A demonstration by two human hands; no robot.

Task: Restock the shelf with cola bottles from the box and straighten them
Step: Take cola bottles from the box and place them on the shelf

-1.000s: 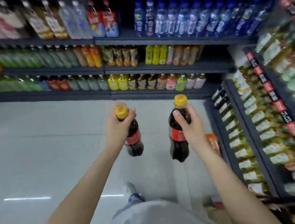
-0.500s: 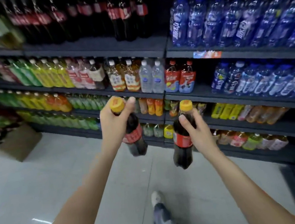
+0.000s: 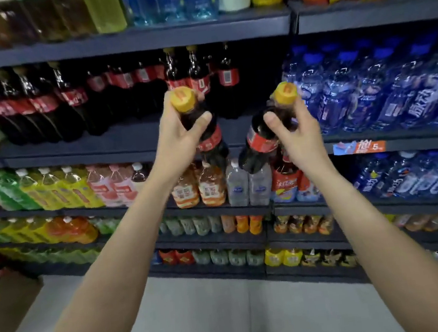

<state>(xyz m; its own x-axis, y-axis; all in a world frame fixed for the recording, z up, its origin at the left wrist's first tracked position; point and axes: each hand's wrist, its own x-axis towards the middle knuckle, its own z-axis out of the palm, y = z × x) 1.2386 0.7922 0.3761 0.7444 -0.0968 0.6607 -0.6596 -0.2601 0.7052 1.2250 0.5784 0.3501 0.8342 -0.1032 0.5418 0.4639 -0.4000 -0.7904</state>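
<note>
Before dark shelf board [image 3: 115,142] carrying row of red-labelled dark cola bottles [image 3: 47,104]: left hand [image 3: 179,140] grips neck of yellow-capped dark plastic cola bottle [image 3: 210,142]; right hand [image 3: 295,131] grips neck of second yellow-capped cola bottle [image 3: 260,138]. Both bottles tilted, just below board's front edge, not yet on it. Step: carrying pair to shelf. Next, judged: lift above board edge, set upright in bare stretch right of row, labels forward.
</note>
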